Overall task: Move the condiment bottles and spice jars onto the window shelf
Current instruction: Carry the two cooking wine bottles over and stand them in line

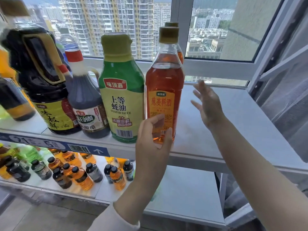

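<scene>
A tall amber cooking wine bottle (164, 77) with an orange label and gold cap stands at the front of the white window shelf (225, 117). My left hand (151, 144) grips its base, thumb on the label and fingers curled round the lower front. My right hand (208, 105) hovers open above the bare shelf just right of the bottle, apart from it. Left of it stand a green oyster sauce bottle (121, 90), a dark vinegar bottle (86, 100) with a red cap, and a big soy sauce jug (43, 84).
A second amber bottle (180, 54) stands behind the first, mostly hidden. The lower shelf (183, 189) holds several small amber and dark bottles (75, 172) on its left half. The window frame (216, 67) runs along the back, and a metal frame closes the right side.
</scene>
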`<state>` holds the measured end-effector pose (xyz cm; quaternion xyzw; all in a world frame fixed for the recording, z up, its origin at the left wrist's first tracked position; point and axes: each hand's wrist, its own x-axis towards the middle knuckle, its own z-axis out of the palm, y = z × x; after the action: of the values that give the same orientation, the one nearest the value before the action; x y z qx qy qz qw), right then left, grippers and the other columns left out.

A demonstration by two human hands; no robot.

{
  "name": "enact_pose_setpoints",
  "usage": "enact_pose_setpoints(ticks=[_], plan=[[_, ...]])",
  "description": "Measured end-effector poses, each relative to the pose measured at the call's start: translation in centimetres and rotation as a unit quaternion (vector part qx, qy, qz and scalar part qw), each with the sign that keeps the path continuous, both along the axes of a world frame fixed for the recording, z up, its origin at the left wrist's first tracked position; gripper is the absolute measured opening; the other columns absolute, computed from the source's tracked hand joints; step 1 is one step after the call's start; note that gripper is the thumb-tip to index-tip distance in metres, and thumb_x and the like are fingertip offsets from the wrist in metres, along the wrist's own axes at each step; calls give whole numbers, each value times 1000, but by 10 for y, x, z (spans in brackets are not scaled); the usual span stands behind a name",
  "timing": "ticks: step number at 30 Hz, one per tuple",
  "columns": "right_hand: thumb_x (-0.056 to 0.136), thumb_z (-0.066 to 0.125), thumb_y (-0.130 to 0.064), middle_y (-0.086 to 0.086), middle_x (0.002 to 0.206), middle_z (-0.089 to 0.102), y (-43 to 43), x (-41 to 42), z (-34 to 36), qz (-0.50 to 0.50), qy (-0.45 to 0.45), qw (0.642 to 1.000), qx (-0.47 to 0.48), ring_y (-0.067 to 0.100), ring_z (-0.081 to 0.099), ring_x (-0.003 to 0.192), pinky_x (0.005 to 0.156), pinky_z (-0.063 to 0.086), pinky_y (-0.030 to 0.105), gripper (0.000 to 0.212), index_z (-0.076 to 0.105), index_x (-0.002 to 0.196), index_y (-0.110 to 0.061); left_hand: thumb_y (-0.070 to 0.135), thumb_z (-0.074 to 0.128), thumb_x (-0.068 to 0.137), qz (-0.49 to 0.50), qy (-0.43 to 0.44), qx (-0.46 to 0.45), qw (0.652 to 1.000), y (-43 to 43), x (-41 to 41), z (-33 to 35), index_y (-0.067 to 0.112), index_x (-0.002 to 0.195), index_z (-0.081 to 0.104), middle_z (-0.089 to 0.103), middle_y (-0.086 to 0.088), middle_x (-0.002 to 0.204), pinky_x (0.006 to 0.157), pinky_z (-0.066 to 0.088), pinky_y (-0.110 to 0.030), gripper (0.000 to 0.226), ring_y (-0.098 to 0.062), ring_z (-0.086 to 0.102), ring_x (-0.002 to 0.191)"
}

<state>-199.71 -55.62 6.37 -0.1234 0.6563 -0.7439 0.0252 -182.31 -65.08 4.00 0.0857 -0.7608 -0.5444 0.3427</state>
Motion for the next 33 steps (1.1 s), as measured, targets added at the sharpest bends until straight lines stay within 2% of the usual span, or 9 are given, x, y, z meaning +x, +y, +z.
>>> enact_pose_setpoints(ticks=[4, 6, 7, 9, 11, 16, 23, 27, 33], plan=[[95, 13, -56, -5, 152, 27, -29, -2, -6, 49, -39, 998, 24, 11, 23, 140, 113, 17, 36, 64, 23, 147, -19, 21, 59, 89, -3, 12, 17, 1000, 3, -4, 0, 38, 105, 48, 57, 9, 109, 70, 41, -1, 25, 8, 52, 100], [94, 6, -57, -15, 135, 44, -41, 0, -8, 95, -54, 994, 0, 2, 42, 123, 105, 28, 23, 63, 37, 139, -25, 27, 58, 87, -2, 20, 21, 1000, 2, -5, 0, 41, 104, 49, 58, 12, 108, 71, 42, -2, 24, 7, 54, 99], [93, 6, -58, -13, 127, 53, -47, 1, -9, 110, -62, 992, -17, 4, 51, 114, 102, 37, 23, 62, 48, 127, -28, 29, 56, 85, -1, 21, 24, 999, 2, -6, 0, 41, 104, 50, 58, 13, 108, 71, 43, -2, 23, 7, 54, 99], [90, 9, -63, 2, 125, 61, -56, 4, -9, 110, -77, 990, -47, 20, 58, 114, 103, 43, 37, 60, 59, 105, -32, 28, 54, 83, -4, 22, 30, 999, 0, -8, 0, 40, 104, 50, 59, 13, 106, 70, 43, -2, 24, 7, 55, 98], [87, 13, -68, 8, 125, 62, -61, 6, -8, 96, -91, 989, -69, 27, 57, 115, 105, 40, 46, 59, 62, 94, -35, 29, 54, 83, -5, 20, 32, 999, -1, -8, 0, 39, 104, 50, 59, 14, 105, 70, 43, -3, 23, 6, 56, 97], [84, 14, -72, 13, 124, 62, -65, 0, -15, 102, -112, 983, -99, 30, 58, 114, 102, 44, 44, 81, 56, 126, -17, 31, 53, 83, -5, 15, 34, 999, -4, -9, -3, 39, 104, 50, 59, 12, 105, 70, 43, -3, 23, 5, 55, 96], [84, 12, -74, 13, 123, 63, -69, 3, -15, 92, -118, 984, -95, 31, 58, 114, 104, 41, 49, 83, 56, 126, -17, 34, 52, 83, -8, 3, 35, 999, -7, -10, -5, 42, 107, 48, 59, 14, 108, 74, 43, -4, 25, 6, 55, 98], [85, 11, -71, 10, 110, 68, -66, 3, -16, 73, -115, 989, -63, 28, 62, 108, 102, 44, 45, 76, 64, 108, -22, 27, 55, 86, -14, 8, 53, 998, -7, -10, -5, 38, 109, 49, 60, 10, 106, 68, 44, -4, 26, 3, 56, 95], [87, 7, -68, 11, 122, 63, -64, 2, -18, 99, -98, 988, -73, 27, 60, 112, 104, 43, 45, 77, 57, 123, -22, 30, 54, 85, -10, 4, 54, 998, -7, -12, -7, 39, 109, 49, 61, 10, 106, 67, 44, -3, 26, 1, 57, 95]])
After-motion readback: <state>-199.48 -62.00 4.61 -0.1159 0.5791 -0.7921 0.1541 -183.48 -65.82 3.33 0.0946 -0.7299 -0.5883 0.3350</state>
